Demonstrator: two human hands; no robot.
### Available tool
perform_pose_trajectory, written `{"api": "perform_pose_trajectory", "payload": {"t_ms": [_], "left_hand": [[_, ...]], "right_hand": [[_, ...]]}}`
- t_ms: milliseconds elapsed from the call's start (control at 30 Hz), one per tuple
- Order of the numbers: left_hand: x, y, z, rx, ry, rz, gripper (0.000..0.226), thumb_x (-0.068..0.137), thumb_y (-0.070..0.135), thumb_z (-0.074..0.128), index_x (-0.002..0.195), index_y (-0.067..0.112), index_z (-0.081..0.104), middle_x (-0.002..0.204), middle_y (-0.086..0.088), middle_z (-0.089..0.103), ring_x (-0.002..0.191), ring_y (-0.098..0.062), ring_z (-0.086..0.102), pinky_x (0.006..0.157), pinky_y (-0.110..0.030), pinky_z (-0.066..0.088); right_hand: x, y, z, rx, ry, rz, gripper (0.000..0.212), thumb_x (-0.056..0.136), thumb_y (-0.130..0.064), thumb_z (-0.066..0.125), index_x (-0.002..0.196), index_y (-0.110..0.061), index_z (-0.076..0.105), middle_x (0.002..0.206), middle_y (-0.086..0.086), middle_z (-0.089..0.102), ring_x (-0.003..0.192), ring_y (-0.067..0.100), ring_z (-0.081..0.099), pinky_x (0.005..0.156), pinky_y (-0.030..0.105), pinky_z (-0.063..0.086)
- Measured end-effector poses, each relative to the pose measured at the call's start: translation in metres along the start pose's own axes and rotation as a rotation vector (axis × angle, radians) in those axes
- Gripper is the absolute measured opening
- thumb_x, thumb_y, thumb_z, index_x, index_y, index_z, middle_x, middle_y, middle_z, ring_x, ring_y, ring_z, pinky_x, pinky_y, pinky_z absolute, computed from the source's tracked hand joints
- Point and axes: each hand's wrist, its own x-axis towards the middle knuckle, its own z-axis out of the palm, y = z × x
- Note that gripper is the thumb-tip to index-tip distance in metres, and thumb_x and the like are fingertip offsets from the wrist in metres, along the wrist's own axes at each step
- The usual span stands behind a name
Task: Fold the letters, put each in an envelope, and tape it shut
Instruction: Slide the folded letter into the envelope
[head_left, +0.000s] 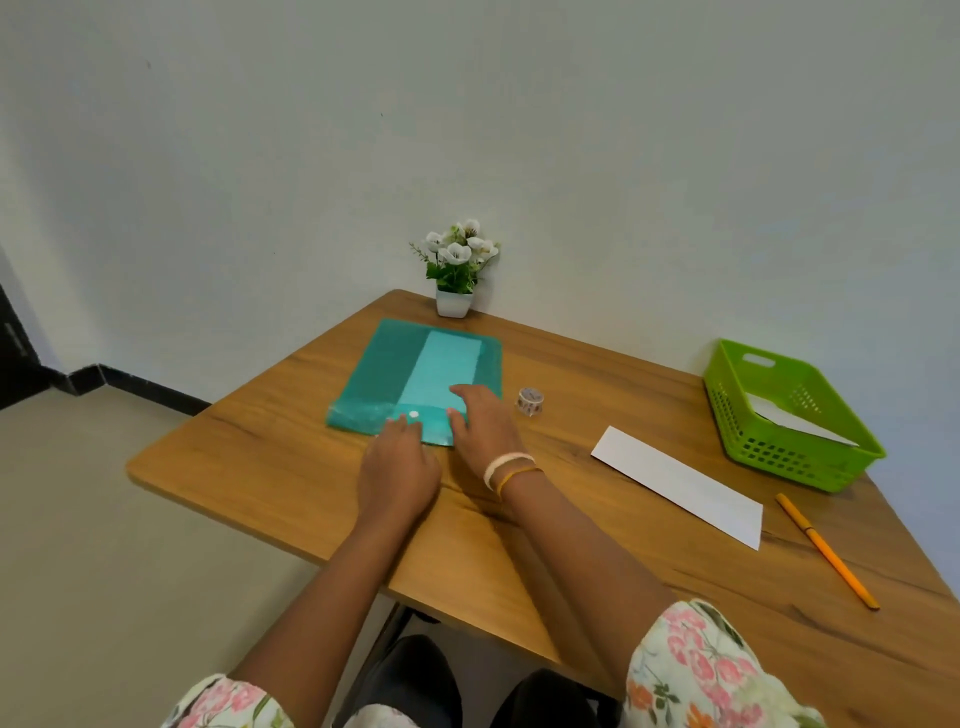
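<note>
Two hands on a teal folder (384, 374), translucent plastic, rectangular, lying flat on the far left part of a wood-grain table (597, 545). Through the folder a paler strip of paper (441, 364) shows, long and narrow, running from the far edge toward the flap. Flap at the near edge has a white round snap (414, 414).

Left hand (397, 467): palm down, fingers stretched forward and fairly straight, tips on the flap just beside the snap; grips nothing. Right hand (480, 426): palm down, fingers spread flat over the folder's near right corner, thumb toward the snap; pressing, not pinching. Two bangles on the right wrist, one white, one orange. Floral sleeves at both elbows.

Tape roll (530, 401): small, patterned, standing on edge just right of the folder, apart from it. White envelope (680, 486): long rectangle, flat, matte, lying at an angle on the right half of the table, well clear of both hands. Orange pencil (826, 551), thin, near the right edge. Green basket (727, 410), perforated plastic walls, far right; white paper (795, 421) inside it. Small white pot with white artificial flowers (457, 265) against the wall, behind the folder
</note>
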Motion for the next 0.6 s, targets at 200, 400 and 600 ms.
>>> {"api": "perform_pose_trajectory", "payload": {"t_ms": [200, 400, 600], "left_hand": [[0.001, -0.002, -0.007, -0.266, 0.044, -0.005, 0.036, 0.083, 0.005, 0.05, 0.107, 0.02, 0.071, 0.104, -0.006, 0.072, 0.093, -0.025, 0.065, 0.075, -0.032, 0.05], [-0.001, 0.0, -0.008, -0.267, 0.303, -0.01, 0.038, 0.084, -0.001, 0.047, 0.116, 0.012, 0.063, 0.126, -0.007, 0.06, 0.123, -0.022, 0.05, 0.105, -0.047, 0.041], [-0.004, 0.002, -0.011, -0.291, 0.333, -0.004, 0.035, 0.095, 0.019, 0.038, 0.123, 0.012, 0.058, 0.13, -0.005, 0.059, 0.128, -0.019, 0.047, 0.116, -0.043, 0.017]], "right_hand": [[0.04, -0.005, 0.012, -0.251, -0.326, 0.087, 0.049, 0.089, -0.03, 0.06, 0.133, -0.009, 0.049, 0.131, 0.014, 0.055, 0.121, 0.034, 0.05, 0.101, 0.044, 0.043], [0.037, 0.012, -0.003, -0.024, -0.342, 0.187, 0.034, 0.08, -0.018, 0.073, 0.111, -0.014, 0.061, 0.117, 0.01, 0.061, 0.108, 0.028, 0.057, 0.091, 0.035, 0.048], [0.005, 0.001, -0.019, -0.138, -0.234, -0.076, 0.016, 0.085, -0.01, 0.057, 0.098, -0.018, 0.056, 0.103, 0.008, 0.067, 0.094, 0.03, 0.061, 0.08, 0.041, 0.052]]}}
